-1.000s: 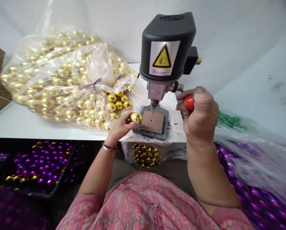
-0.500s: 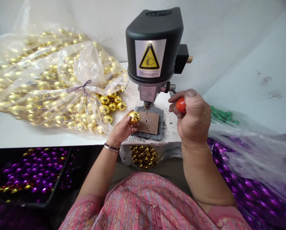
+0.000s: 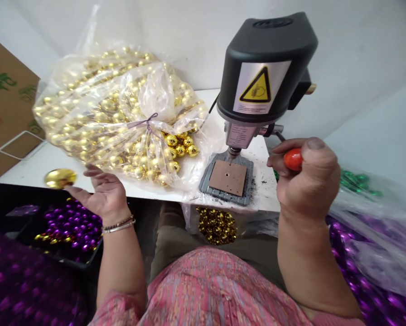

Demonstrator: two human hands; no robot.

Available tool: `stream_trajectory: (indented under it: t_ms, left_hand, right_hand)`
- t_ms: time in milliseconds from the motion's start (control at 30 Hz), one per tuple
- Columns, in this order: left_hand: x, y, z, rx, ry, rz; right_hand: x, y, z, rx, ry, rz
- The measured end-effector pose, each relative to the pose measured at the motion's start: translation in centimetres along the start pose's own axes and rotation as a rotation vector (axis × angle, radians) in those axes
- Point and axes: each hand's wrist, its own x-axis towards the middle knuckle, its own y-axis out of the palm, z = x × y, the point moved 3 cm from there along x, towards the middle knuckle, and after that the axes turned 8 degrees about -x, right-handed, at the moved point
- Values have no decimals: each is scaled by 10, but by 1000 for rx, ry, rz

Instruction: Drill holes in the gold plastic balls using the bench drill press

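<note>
My left hand [image 3: 104, 188] is open, fingers spread, out to the left past the table's front edge. Just beyond its fingertips a shiny gold ball [image 3: 60, 179], smeared by motion, hangs in the air, apart from the fingers as far as I can see. My right hand [image 3: 306, 176] is closed round the red knob [image 3: 293, 159] of the drill press lever. The black drill press [image 3: 267, 90] stands on the table, its bit above a brown board [image 3: 228, 177] with a hole in it. Dark shavings [image 3: 257, 183] lie around the base.
A tied clear bag of gold balls [image 3: 121, 113] fills the table's left. More gold balls [image 3: 217, 226] sit in a bag below the table edge. Purple balls lie in a black crate [image 3: 94, 260] at lower left. Green balls [image 3: 359, 181] and a cardboard box [image 3: 9, 99] flank the table.
My left hand has swung left from beside the drill press and let go of the gold ball. My right hand keeps hold of the red knob. The view has turned left.
</note>
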Motion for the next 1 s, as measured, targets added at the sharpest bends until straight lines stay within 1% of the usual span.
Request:
stream_trajectory:
  t_ms: [33,67,100,133,167,233,267,333,367,400,467,567,667,767,833,900,933,967,1000]
  left_hand:
    - [4,3,0,63,-13,0]
    - [7,6,9,159,-39,2]
    - [8,8,24,299,-99,-1]
    - [7,10,45,478,-173,6]
    - [6,13,68,682,-215,42]
    - [4,17,117,1117,-292,204]
    - [6,18,139,1311,-314,272]
    - [13,17,173,1608,-300,337]
    - [19,15,184,1715,-285,348]
    - [25,13,193,1808,-258,336]
    - [37,6,203,1931,-235,315]
    - [46,-5,211,1964,-269,300]
    - [45,-12,217,1932,-313,327]
    - [37,-10,220,1913,-361,376]
    - [31,-5,217,1865,-366,364]
    - [24,1,210,1693,-384,324]
    - [20,4,206,1551,-433,313]
    - [15,6,202,1389,-517,313]
    - [9,8,200,1222,-637,331]
  right_hand:
    - [0,1,0,17,5,-9]
    - [0,1,0,34,8,-16]
    - [0,2,0,47,9,-19]
    - [0,2,1,55,11,-21]
    - [0,3,1,59,12,-18]
    - [-1,3,2,46,16,-10]
    - [-1,3,2,36,19,-6]
    - [-3,2,3,14,29,9]
    - [-3,1,3,3,39,16]
    - [-4,0,3,-8,49,22]
    - [-5,-2,2,-28,56,28]
    - [-5,-3,1,-44,35,38]
    - [-5,-2,-1,-46,27,50]
    - [-6,-2,-1,-37,30,45]
    - [-6,-2,-1,-31,28,48]
    - [-6,-2,-1,-25,20,55]
    - [-6,-2,-1,-20,16,59]
    - [-6,-1,-1,-13,15,63]
    - [-6,-1,0,-5,17,68]
